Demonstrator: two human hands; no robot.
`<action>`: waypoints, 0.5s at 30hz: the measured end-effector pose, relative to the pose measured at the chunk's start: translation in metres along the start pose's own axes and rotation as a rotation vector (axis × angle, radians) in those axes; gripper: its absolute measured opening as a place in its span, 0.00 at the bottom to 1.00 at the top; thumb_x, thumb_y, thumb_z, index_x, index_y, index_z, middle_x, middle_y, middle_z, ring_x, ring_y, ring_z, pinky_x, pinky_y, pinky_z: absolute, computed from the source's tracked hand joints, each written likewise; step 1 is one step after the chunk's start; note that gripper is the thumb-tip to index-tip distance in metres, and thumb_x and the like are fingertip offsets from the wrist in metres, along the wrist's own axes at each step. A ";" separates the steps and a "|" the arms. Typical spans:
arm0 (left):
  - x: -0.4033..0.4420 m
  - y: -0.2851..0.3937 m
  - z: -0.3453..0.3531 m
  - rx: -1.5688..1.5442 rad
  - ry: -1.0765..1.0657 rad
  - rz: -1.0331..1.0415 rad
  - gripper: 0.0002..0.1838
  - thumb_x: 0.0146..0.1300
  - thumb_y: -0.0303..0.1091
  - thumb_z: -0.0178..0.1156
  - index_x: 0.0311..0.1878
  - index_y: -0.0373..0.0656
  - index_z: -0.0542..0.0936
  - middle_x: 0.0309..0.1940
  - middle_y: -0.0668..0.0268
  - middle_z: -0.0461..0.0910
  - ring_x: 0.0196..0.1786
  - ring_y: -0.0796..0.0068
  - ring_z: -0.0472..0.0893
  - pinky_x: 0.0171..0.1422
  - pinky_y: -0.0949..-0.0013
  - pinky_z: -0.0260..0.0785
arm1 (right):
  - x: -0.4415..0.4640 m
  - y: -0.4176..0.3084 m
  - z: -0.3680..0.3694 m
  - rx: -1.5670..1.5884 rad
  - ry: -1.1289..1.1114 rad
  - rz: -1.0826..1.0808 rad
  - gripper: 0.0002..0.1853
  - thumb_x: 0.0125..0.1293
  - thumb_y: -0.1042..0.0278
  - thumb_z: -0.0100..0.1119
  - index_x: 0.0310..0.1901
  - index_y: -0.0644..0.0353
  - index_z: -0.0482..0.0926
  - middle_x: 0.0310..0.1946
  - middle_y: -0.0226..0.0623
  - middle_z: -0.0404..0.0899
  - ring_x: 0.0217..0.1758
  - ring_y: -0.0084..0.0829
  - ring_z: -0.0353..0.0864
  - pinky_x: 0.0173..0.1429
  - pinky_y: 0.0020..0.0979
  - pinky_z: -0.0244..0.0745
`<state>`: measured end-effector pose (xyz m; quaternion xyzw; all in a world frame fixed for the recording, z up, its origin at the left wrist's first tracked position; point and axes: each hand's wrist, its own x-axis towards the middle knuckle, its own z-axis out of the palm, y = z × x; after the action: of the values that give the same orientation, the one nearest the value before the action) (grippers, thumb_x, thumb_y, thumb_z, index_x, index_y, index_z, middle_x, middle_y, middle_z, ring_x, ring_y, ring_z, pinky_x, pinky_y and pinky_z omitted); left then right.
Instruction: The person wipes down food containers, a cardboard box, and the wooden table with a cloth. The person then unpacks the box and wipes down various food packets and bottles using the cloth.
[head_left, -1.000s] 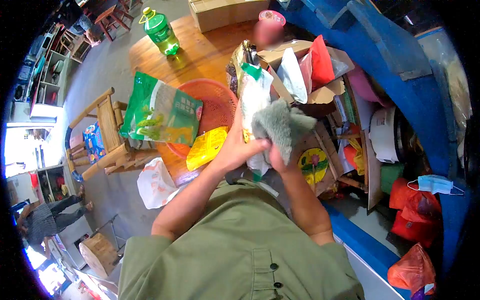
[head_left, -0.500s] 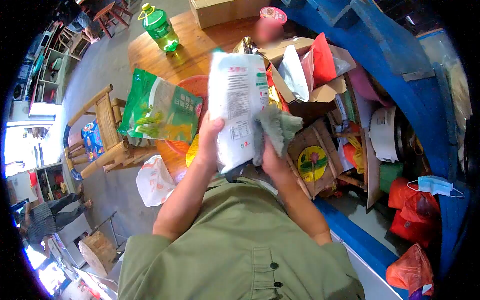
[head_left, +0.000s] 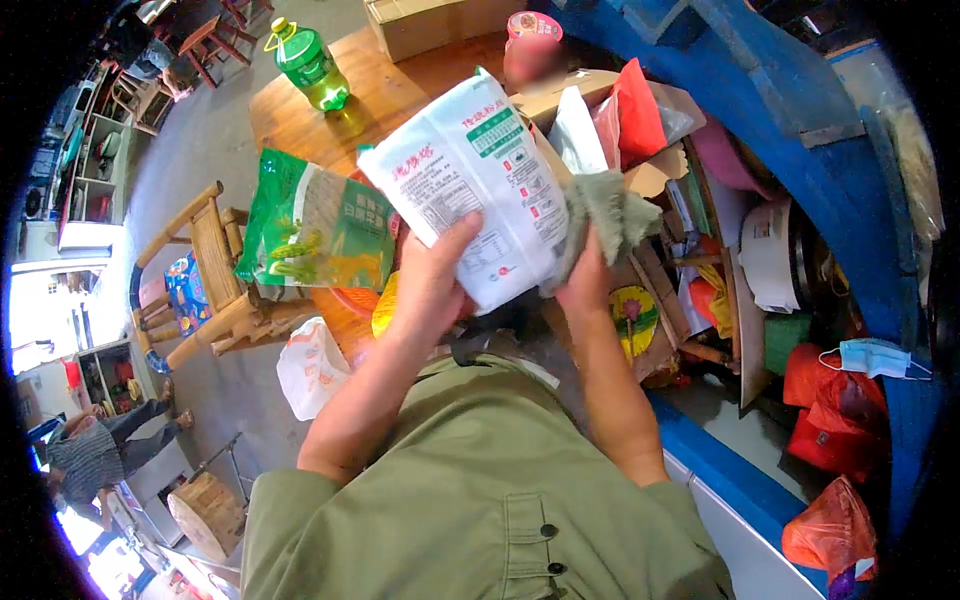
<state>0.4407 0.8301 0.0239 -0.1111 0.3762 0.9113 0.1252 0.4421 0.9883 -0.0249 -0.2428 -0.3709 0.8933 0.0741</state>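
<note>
A white plastic packet (head_left: 440,160) with red and green print is held up in front of me, tilted to the left. My left hand (head_left: 440,268) is closed on its lower left part, thumb across the front. A grey-green cloth (head_left: 618,215) is gripped in my right hand (head_left: 588,278), which presses it along the packet's right edge. Most of the right fingers are hidden by cloth and packet. Left of the packet, a green food bag (head_left: 315,225) lies on the wooden table (head_left: 385,90), partly over an orange basket (head_left: 358,298).
A green bottle (head_left: 308,65) and a cardboard box (head_left: 430,22) stand at the table's far side. An open carton (head_left: 655,165) with packets is at right. A bamboo chair (head_left: 212,255) stands left; a person (head_left: 95,445) is farther off. Blue structure (head_left: 770,110) edges the right.
The packet has turned from upright to leaning left, showing its printed face more fully. My right hand and the cloth have shifted right along its edge.
</note>
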 end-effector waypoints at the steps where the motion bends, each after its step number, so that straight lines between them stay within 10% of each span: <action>1: -0.002 -0.010 0.003 -0.036 0.038 0.029 0.24 0.60 0.26 0.61 0.59 0.35 0.68 0.54 0.57 0.75 0.56 0.62 0.75 0.62 0.59 0.68 | -0.005 -0.010 0.016 0.047 0.016 0.032 0.28 0.72 0.46 0.36 0.64 0.57 0.65 0.60 0.39 0.71 0.63 0.37 0.70 0.66 0.39 0.64; 10: 0.031 -0.022 -0.004 0.206 0.229 0.330 0.21 0.62 0.34 0.62 0.57 0.37 0.71 0.50 0.61 0.77 0.50 0.69 0.77 0.57 0.66 0.70 | -0.043 0.047 0.048 0.068 -0.104 0.086 0.28 0.74 0.47 0.32 0.65 0.58 0.62 0.62 0.36 0.68 0.65 0.34 0.67 0.70 0.37 0.59; 15: 0.041 -0.007 -0.009 0.395 0.185 0.538 0.18 0.59 0.26 0.63 0.53 0.35 0.75 0.47 0.66 0.80 0.47 0.74 0.77 0.53 0.71 0.69 | -0.049 0.045 0.028 -0.233 -0.244 0.163 0.22 0.73 0.58 0.46 0.63 0.60 0.65 0.59 0.34 0.70 0.60 0.28 0.70 0.66 0.32 0.62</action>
<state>0.4050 0.8344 0.0004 -0.0636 0.5707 0.8075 -0.1348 0.4727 0.9234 -0.0206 -0.1690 -0.4572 0.8701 -0.0727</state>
